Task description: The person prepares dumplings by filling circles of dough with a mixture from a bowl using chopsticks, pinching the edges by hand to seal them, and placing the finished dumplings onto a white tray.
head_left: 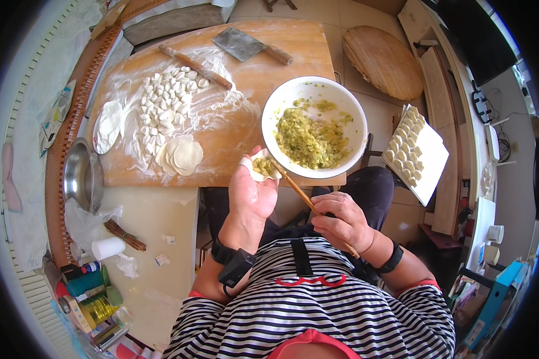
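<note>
My left hand [251,194] is palm up at the table's near edge, its fingers cupped under a round dumpling wrapper [273,174] with some filling on it. In my right hand [344,220] are wooden chopsticks [297,190], slanting to the left so that their tips touch the filled wrapper. Just beyond stands a white bowl [360,122] of chopped yellow-green filling [308,140]. To the left, a small stack of flat wrappers [184,157] lies on the floured wooden board [233,164]. Behind it are many small dough pieces [164,102].
A rolling pin [196,67] and a cleaver [238,45] lie at the board's far side, with a flour mound [107,127] at left. A steel bowl [81,173] stands beyond the left edge. On the right, a white tray [432,161] carries rows of dumplings [406,143].
</note>
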`<action>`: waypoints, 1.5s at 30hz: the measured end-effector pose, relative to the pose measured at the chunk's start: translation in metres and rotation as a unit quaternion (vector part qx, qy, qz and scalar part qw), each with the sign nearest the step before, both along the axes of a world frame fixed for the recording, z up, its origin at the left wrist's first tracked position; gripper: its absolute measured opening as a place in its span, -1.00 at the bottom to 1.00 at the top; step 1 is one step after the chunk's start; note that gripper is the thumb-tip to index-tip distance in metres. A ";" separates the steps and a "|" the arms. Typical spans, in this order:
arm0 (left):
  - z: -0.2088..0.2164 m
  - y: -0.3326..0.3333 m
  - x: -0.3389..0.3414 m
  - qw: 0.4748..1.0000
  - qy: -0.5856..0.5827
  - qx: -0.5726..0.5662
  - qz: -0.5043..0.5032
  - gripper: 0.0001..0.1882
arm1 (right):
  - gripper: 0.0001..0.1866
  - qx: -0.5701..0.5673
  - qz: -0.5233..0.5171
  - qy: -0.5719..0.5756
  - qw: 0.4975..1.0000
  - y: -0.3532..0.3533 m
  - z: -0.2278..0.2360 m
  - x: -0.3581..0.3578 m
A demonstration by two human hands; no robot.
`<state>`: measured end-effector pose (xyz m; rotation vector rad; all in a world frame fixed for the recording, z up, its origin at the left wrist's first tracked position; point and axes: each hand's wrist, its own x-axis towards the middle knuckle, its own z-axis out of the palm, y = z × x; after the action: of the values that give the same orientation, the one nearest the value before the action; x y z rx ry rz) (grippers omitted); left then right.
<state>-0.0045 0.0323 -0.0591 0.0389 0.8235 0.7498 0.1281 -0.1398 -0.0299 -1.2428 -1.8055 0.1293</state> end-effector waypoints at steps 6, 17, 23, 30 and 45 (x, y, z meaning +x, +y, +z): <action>0.002 -0.005 0.004 1.000 -0.006 0.006 0.015 -0.63 | -0.73 -0.045 -0.142 0.099 0.984 0.004 0.003 0.005; -0.003 -0.006 0.001 0.999 -0.023 0.023 0.007 -0.64 | -0.65 -0.011 -0.030 0.032 0.999 0.004 0.003 0.001; 0.003 -0.003 0.001 1.000 -0.017 0.000 0.007 -0.66 | -0.63 -0.008 0.007 -0.035 0.999 -0.001 -0.006 0.001; -0.007 0.002 -0.002 1.000 -0.005 -0.006 0.001 -0.66 | -0.64 -0.015 0.026 -0.049 0.998 0.010 -0.003 0.002; 0.053 0.003 0.003 0.971 -0.184 0.115 -0.099 -0.46 | -0.62 -0.187 -0.153 -0.130 0.962 0.042 0.009 0.062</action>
<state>-0.0016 0.0358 -0.0064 0.1819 0.3703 0.6355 0.1897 -0.0980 -0.0211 -1.8684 -1.8348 0.1412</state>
